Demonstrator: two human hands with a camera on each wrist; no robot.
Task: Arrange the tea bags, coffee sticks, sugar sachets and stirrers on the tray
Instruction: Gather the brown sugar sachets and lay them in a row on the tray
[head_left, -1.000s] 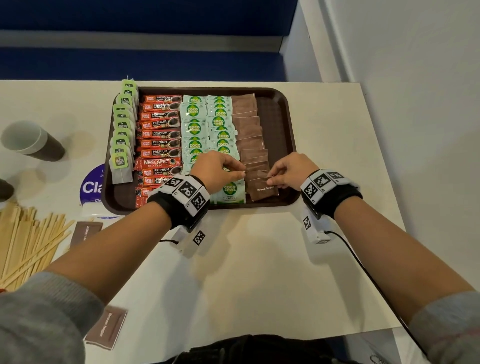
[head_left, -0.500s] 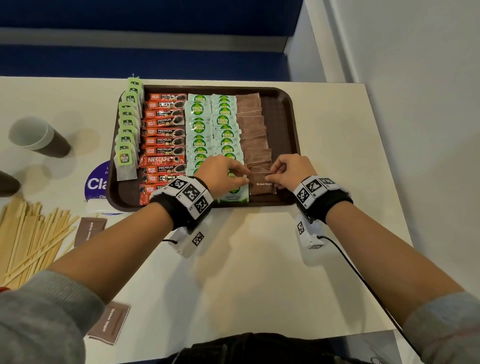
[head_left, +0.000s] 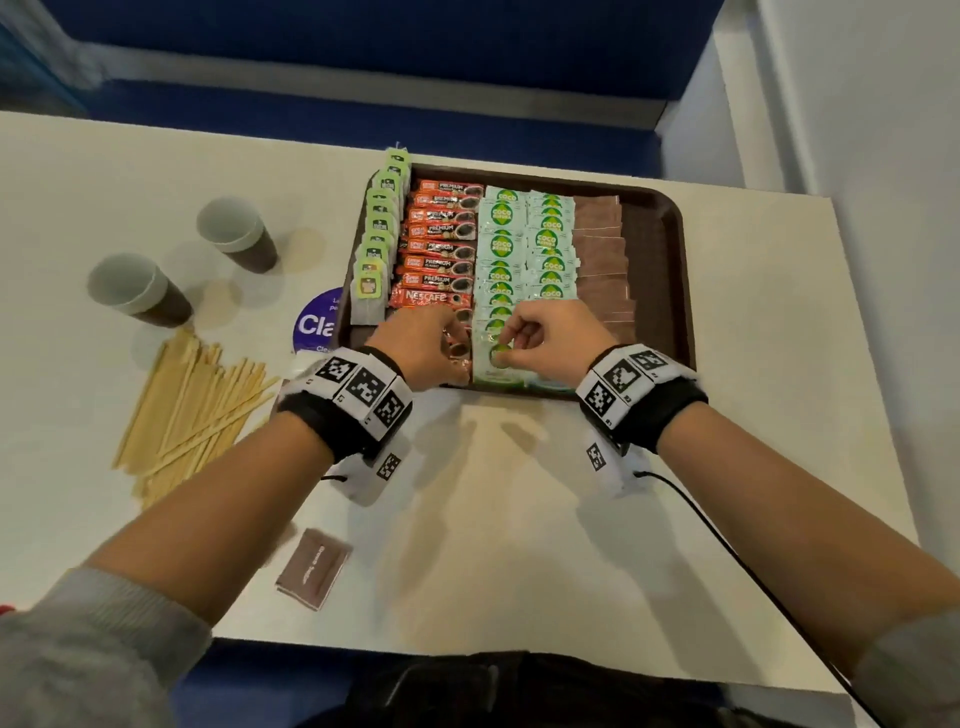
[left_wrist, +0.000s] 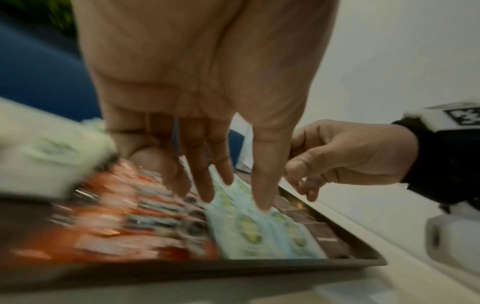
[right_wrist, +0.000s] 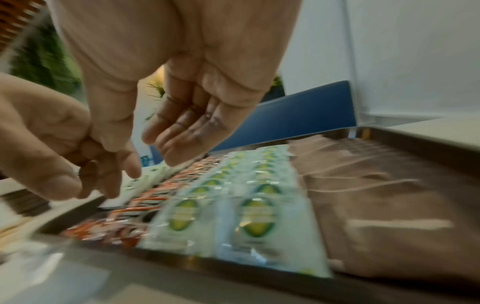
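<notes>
Pale-green sugar sachets (head_left: 500, 291) just beneath right hand (head_left: 550, 338) fingers (head_left: 506, 349).

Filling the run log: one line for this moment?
left hand: over coffee sticks | right hand: over green sachets | stirrers: off tray

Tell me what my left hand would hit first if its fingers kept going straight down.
Most likely the pale green Coco sachets on the tray: the left hand points its fingertips down onto them. Blur hides whether they already touch.
</notes>
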